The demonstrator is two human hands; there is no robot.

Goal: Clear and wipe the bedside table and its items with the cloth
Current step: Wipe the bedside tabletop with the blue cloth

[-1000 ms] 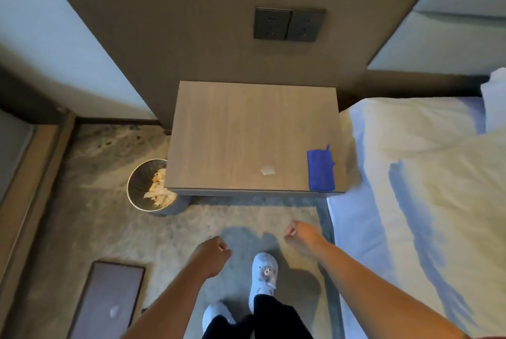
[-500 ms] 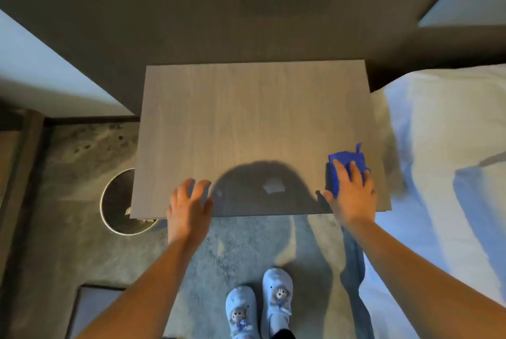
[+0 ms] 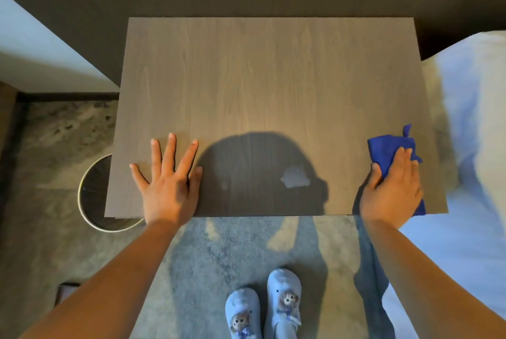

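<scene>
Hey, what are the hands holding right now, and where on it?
The right hand lies on the blue cloth at its near end, thumb along its left edge; a closed grip cannot be told. The left hand lies flat on the bedside table, holding nothing.

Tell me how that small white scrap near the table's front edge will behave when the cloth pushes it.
The white scrap looks thin and flat like torn paper, so it is probably very light and should slide easily on the smooth table. It may slip under the blue cloth beneath the right hand instead of being swept.

bedside table (image 3: 268,78) top mostly free, paper scrap (image 3: 294,177) nr front edge
</scene>
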